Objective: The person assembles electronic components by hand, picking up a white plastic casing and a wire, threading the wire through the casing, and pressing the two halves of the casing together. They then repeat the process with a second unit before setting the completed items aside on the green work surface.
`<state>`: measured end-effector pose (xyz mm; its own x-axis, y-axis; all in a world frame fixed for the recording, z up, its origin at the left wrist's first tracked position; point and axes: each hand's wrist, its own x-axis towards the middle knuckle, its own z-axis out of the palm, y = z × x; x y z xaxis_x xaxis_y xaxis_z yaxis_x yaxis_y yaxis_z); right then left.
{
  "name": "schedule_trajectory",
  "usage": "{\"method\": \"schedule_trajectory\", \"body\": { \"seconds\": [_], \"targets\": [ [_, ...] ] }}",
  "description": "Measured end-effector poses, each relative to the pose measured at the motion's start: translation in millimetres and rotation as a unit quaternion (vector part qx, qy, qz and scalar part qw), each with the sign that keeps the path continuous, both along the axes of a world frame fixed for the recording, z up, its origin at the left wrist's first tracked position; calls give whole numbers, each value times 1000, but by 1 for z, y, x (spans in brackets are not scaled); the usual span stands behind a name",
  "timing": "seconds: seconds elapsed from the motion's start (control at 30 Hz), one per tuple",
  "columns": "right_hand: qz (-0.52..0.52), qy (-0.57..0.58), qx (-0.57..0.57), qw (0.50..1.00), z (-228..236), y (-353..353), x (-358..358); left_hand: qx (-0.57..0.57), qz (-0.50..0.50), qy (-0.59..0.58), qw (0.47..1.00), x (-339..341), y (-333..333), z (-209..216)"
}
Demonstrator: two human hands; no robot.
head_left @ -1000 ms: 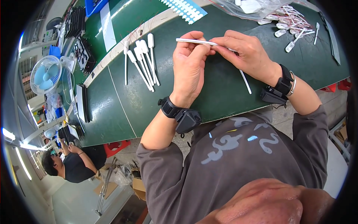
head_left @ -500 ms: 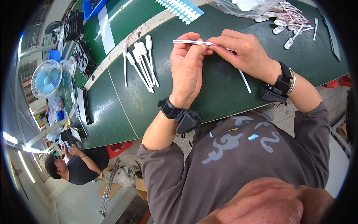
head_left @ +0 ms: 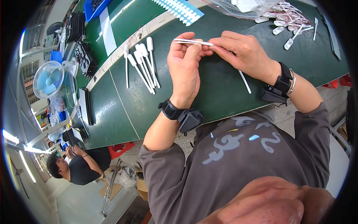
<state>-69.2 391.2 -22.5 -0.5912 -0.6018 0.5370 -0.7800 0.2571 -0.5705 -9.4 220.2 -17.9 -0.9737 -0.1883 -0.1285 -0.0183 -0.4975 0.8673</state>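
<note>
Over the table, both hands are close together on a slim white stick (head_left: 190, 42). My left hand (head_left: 184, 61) is closed around its middle, with the thumb lying along it. The stick's left end shows two thin strips, slightly apart. Its right end is pinched between the thumb and fingers of my right hand (head_left: 242, 52). From below the right hand sticks out another white stick (head_left: 245, 82); its upper part is hidden, and whether it is held or lies on the table I cannot tell. Several white paddle-shaped pieces with long stems (head_left: 143, 61) lie left of my left hand.
A heap of clear-headed, stemmed pieces with reddish wires (head_left: 287, 18) lies at the far right, beside a clear plastic bag (head_left: 246, 11). A blue sheet with white tabs (head_left: 181, 11) is at the back of the green table (head_left: 220, 89). A co-worker (head_left: 80, 166) sits at left.
The left end of the white stick now shows its two strips a little further apart. My left hand has shifted slightly left; the right hand has hardly moved.
</note>
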Motion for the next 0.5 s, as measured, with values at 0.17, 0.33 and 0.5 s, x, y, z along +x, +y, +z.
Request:
{"method": "schedule_trajectory", "body": {
  "seconds": [0.17, 0.33, 0.5],
  "targets": [
    [-1, 2, -5, 1000, -1, 1, -1, 1, -3, 0, 1000, 0, -2, 1],
    [-10, -13, -11, 1000, 2, 2, -3, -53, -2, 9, 999, 0, -5, 7],
    [-13, -28, -13, 999, 1, 2, -4, -110, -3, 27, 994, -1, -9, 9]
  ]
}}
